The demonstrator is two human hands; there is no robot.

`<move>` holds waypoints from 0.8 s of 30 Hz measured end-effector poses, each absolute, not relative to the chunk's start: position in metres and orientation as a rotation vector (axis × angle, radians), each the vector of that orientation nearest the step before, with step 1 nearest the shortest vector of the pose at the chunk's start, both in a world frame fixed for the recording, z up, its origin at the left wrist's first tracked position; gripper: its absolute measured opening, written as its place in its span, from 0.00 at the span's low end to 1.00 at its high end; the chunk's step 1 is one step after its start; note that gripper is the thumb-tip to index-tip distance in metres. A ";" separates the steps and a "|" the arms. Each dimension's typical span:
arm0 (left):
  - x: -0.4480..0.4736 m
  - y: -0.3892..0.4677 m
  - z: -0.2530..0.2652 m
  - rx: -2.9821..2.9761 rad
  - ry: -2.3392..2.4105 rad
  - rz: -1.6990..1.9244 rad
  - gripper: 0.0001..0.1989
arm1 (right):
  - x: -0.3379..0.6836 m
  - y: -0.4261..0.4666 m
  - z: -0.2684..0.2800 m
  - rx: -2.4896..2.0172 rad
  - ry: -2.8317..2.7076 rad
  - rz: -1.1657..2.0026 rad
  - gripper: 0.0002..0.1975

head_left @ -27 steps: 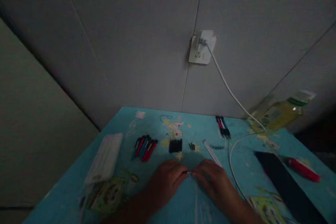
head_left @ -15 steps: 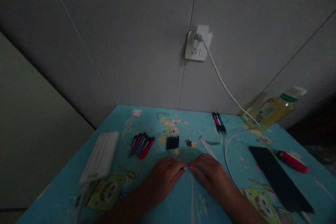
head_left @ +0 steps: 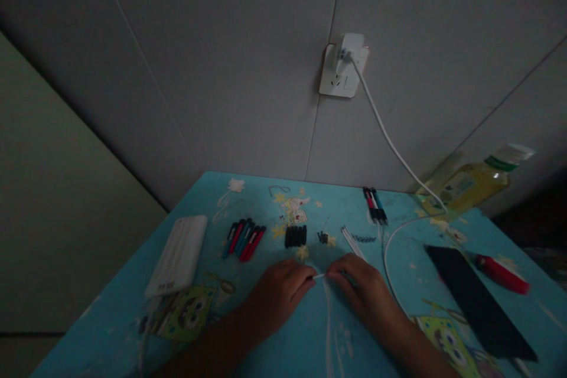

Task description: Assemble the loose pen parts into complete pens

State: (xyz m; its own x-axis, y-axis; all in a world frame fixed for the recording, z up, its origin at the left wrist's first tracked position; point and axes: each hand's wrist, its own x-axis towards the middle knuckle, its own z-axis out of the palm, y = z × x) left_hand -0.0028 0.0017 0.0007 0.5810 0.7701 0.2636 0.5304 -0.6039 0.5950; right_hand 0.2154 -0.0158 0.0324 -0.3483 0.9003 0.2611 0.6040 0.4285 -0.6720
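My left hand and my right hand meet low over the middle of the table. Between their pinched fingertips runs a thin white pen refill, its ends hidden in the fingers. More white refills lie just beyond my right hand, beside a row of small springs. Past my fingers are several short black pen grips and a small heap of tiny black parts. Red and blue pen barrels lie beyond my left hand. A few pens rest near the wall.
A white power bank lies at left. On the right are a dark flat strip, a red-handled object and a leaning bottle of yellow liquid. A white cable drops from the wall socket across the patterned blue tablecloth.
My hands have moved slightly apart, so more of the white refill shows between them. The whole view has shifted a little.
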 end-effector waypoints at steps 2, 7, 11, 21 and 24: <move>-0.002 0.000 0.001 2.363 1.036 0.705 0.09 | 0.214 -0.016 0.030 -1.267 -2.085 0.621 0.06; -0.001 -0.002 0.002 2.413 1.071 0.672 0.16 | 0.211 -0.016 0.023 -1.249 -2.096 0.588 0.05; -0.002 -0.001 0.005 2.463 1.043 0.649 0.11 | 0.211 -0.016 0.024 -1.259 -2.119 0.587 0.05; -0.002 0.000 0.009 2.387 1.047 0.669 0.11 | 0.218 -0.017 0.031 -1.184 -2.137 0.505 0.07; -0.003 0.000 0.011 2.310 1.062 0.696 0.10 | 0.218 -0.017 0.028 -1.232 -2.098 0.461 0.10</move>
